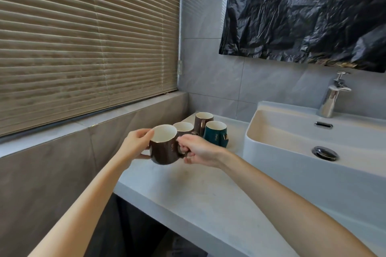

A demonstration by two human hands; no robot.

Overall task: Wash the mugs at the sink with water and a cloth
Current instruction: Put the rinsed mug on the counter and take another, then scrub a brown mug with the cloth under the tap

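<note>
The left hand [135,144] cups the brown mug [165,148]; the right hand [198,150] grips, mostly hiding, its handle. Countertop [198,198] stretches rightward to the sink [263,156].

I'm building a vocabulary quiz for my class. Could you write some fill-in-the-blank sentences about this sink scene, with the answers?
1. The right hand grips the brown mug by its ____.
2. Apart from it, ____ mugs stand on the counter.
3. The teal mug bears the word ____.

Missing words: handle; three; Hello.
</note>
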